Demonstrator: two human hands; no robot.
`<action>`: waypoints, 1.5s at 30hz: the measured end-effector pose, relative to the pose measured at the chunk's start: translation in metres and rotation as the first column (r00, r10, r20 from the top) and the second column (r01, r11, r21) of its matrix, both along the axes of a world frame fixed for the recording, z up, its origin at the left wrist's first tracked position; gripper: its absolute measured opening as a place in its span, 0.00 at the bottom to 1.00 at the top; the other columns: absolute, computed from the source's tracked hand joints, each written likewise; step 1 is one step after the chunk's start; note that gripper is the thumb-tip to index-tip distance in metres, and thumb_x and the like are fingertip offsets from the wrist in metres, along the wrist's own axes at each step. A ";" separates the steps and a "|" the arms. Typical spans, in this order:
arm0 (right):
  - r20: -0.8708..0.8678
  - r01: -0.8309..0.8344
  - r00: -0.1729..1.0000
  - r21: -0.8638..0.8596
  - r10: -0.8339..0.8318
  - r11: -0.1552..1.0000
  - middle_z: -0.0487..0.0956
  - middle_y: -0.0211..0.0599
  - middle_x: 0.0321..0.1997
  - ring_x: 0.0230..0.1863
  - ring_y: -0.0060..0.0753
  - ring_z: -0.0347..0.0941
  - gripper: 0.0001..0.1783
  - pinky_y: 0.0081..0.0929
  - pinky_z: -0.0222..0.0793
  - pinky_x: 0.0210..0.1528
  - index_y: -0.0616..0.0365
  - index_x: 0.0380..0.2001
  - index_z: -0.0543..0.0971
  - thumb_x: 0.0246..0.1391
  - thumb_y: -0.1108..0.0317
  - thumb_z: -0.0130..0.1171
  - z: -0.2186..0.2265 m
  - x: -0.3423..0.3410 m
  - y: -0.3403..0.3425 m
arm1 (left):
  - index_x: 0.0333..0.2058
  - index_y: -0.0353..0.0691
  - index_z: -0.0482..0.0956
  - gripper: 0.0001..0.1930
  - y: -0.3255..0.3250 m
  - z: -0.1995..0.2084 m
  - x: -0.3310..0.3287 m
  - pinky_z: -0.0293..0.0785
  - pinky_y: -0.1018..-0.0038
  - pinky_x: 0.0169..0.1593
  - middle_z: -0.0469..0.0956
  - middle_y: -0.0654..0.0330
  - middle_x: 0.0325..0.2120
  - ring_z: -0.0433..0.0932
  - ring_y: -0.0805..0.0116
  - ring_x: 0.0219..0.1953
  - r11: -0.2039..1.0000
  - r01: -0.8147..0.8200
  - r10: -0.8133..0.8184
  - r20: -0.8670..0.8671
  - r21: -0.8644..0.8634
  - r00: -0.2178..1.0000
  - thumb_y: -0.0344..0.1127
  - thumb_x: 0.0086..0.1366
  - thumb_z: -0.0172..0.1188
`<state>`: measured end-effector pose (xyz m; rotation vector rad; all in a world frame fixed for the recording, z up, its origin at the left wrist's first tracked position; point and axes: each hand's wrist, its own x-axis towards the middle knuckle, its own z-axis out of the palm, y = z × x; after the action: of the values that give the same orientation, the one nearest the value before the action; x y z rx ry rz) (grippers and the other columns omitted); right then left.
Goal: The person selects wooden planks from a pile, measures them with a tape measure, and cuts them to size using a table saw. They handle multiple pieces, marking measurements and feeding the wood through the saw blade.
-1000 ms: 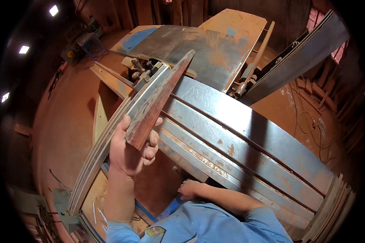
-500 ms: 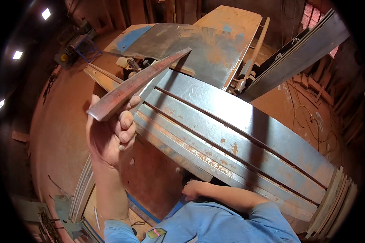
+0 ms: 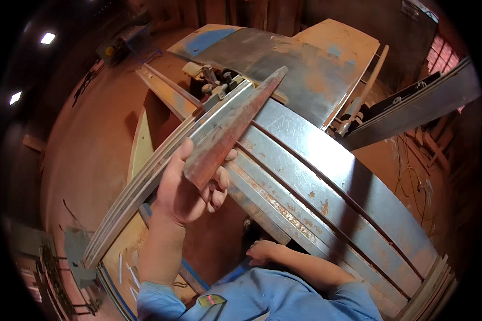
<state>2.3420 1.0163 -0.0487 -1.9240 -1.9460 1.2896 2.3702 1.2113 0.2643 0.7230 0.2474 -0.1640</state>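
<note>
A long reddish-brown wooden piece (image 3: 238,128), tapering toward its far end, slants up and away over the metal machine table. My left hand (image 3: 190,187) is wrapped round its wide near end, with the thumb on the left side and the fingertips on the right. The far tip reaches above the table's far left corner. My right hand (image 3: 260,252) is low at the near edge of the table, beside a dark gap beneath it. Its fingers are curled in, and whatever they may hold is hidden.
The slotted metal table (image 3: 326,160) has sawdust in its grooves. A metal sliding rail (image 3: 160,171) runs along its left. Beyond stands a dusty outfeed board (image 3: 305,80); a wooden pole (image 3: 370,80) and a long metal fence (image 3: 412,107) are at right. Wooden strips (image 3: 431,289) lie near right.
My left hand has swung the wooden piece to the right and turned it, showing more of its broad face. My view has shifted left; the right hand stays by the table's edge.
</note>
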 end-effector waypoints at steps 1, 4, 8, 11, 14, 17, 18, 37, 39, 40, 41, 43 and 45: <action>-0.007 0.004 1.000 0.013 -0.004 1.000 0.81 0.48 0.49 0.56 0.52 0.74 0.24 0.46 0.67 0.60 0.58 0.45 0.82 0.55 0.51 0.57 -0.001 0.000 -0.002 | 0.57 0.29 0.68 0.39 0.000 -0.008 -0.005 0.76 0.71 0.20 0.80 0.47 0.27 0.81 0.56 0.22 1.000 0.012 -0.013 -0.042 -0.029 0.999 0.63 0.72 0.33; -0.021 0.030 0.999 0.096 -0.028 0.995 0.80 0.49 0.50 0.55 0.54 0.73 0.28 0.50 0.67 0.59 0.57 0.48 0.80 0.55 0.45 0.58 -0.009 0.000 -0.006 | 0.53 0.29 0.70 0.28 0.007 -0.034 -0.023 0.82 0.68 0.25 0.81 0.44 0.32 0.82 0.58 0.24 0.984 0.045 -0.017 -0.161 0.172 0.987 0.51 0.72 0.40; 0.021 -0.023 1.000 0.001 0.023 1.000 0.79 0.48 0.53 0.58 0.54 0.71 0.30 0.51 0.66 0.61 0.56 0.52 0.79 0.55 0.45 0.58 0.002 0.001 -0.003 | 0.52 0.30 0.71 0.20 0.023 -0.078 -0.043 0.80 0.70 0.28 0.82 0.46 0.32 0.82 0.60 0.26 0.836 0.142 0.023 -0.293 0.529 0.956 0.40 0.70 0.52; -0.014 -0.001 1.000 -0.015 0.001 1.000 0.78 0.47 0.56 0.61 0.54 0.69 0.30 0.49 0.63 0.64 0.55 0.53 0.78 0.55 0.45 0.58 -0.001 0.003 -0.003 | 0.57 0.31 0.69 0.24 0.049 -0.124 -0.040 0.77 0.66 0.42 0.80 0.48 0.36 0.80 0.57 0.36 0.265 0.196 0.076 -0.223 0.944 0.972 0.40 0.67 0.57; 0.004 -0.020 1.000 -0.082 0.020 0.996 0.75 0.46 0.61 0.65 0.52 0.65 0.32 0.44 0.60 0.68 0.55 0.57 0.76 0.56 0.45 0.57 0.003 0.001 0.001 | 0.62 0.34 0.67 0.29 0.077 -0.168 -0.043 0.72 0.61 0.51 0.77 0.48 0.41 0.76 0.52 0.45 -0.261 0.169 0.185 -0.123 0.950 0.975 0.39 0.64 0.60; -0.004 0.028 1.000 -0.028 -0.028 0.999 0.76 0.45 0.59 0.63 0.49 0.67 0.29 0.42 0.62 0.66 0.56 0.53 0.78 0.55 0.48 0.58 0.013 0.001 -0.001 | 0.61 0.33 0.67 0.35 0.109 -0.210 -0.044 0.69 0.59 0.55 0.73 0.47 0.46 0.72 0.47 0.51 -0.503 0.092 0.225 0.027 0.860 0.974 0.36 0.56 0.68; -0.014 0.060 0.998 0.003 -0.060 0.998 0.76 0.44 0.58 0.62 0.48 0.68 0.26 0.41 0.64 0.65 0.57 0.51 0.79 0.55 0.50 0.59 0.012 0.001 -0.003 | 0.61 0.33 0.67 0.36 0.118 -0.217 -0.041 0.69 0.59 0.55 0.73 0.47 0.46 0.72 0.47 0.51 -0.540 0.093 0.238 0.046 0.836 0.970 0.35 0.54 0.70; 0.008 -0.010 1.000 0.000 0.010 1.000 0.77 0.41 0.59 0.61 0.46 0.70 0.30 0.40 0.65 0.64 0.55 0.56 0.76 0.55 0.48 0.61 0.004 0.003 0.001 | 0.54 0.27 0.71 0.25 0.137 -0.270 0.067 0.62 0.56 0.63 0.71 0.46 0.50 0.67 0.50 0.56 -0.734 0.067 0.285 0.216 0.676 0.934 0.30 0.57 0.60; -0.019 0.009 1.000 0.029 -0.008 1.000 0.77 0.42 0.58 0.61 0.46 0.70 0.30 0.40 0.64 0.64 0.57 0.55 0.76 0.55 0.49 0.61 0.002 0.002 0.000 | 0.53 0.28 0.72 0.26 0.149 -0.283 0.073 0.63 0.56 0.62 0.73 0.47 0.48 0.69 0.50 0.55 -0.665 0.081 0.352 0.216 0.743 0.911 0.34 0.57 0.63; -0.022 0.018 1.000 0.032 -0.018 0.999 0.77 0.42 0.58 0.61 0.46 0.70 0.30 0.40 0.64 0.64 0.57 0.55 0.76 0.55 0.49 0.61 0.001 0.002 -0.001 | 0.52 0.29 0.73 0.27 0.149 -0.282 0.076 0.66 0.55 0.59 0.75 0.48 0.46 0.71 0.50 0.53 -0.651 0.087 0.348 0.194 0.754 0.917 0.37 0.57 0.67; -0.026 0.028 0.999 0.036 -0.027 0.999 0.77 0.42 0.58 0.61 0.46 0.70 0.30 0.40 0.64 0.64 0.57 0.54 0.76 0.55 0.49 0.62 0.001 0.003 0.000 | 0.51 0.30 0.73 0.26 0.149 -0.281 0.078 0.66 0.55 0.58 0.75 0.48 0.45 0.71 0.50 0.53 -0.640 0.088 0.346 0.183 0.763 0.920 0.37 0.57 0.66; -0.032 0.037 0.999 0.016 -0.036 0.999 0.77 0.41 0.58 0.60 0.47 0.71 0.29 0.40 0.65 0.64 0.57 0.54 0.76 0.54 0.50 0.62 0.005 0.004 0.000 | 0.49 0.30 0.74 0.23 0.150 -0.279 0.080 0.68 0.55 0.56 0.76 0.49 0.44 0.72 0.51 0.51 -0.618 0.092 0.340 0.160 0.781 0.927 0.36 0.57 0.66; -0.036 0.034 0.999 0.011 -0.034 0.999 0.77 0.41 0.58 0.59 0.47 0.71 0.29 0.40 0.65 0.63 0.56 0.54 0.76 0.54 0.50 0.63 0.006 0.005 0.001 | 0.47 0.31 0.75 0.22 0.155 -0.279 0.085 0.69 0.56 0.54 0.76 0.49 0.43 0.72 0.51 0.50 -0.638 0.100 0.340 0.163 0.763 0.926 0.36 0.57 0.66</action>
<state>2.3471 1.0175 -0.0428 -1.9075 -1.8913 1.2920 2.4548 1.3664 -0.0147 2.8522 0.8676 0.5096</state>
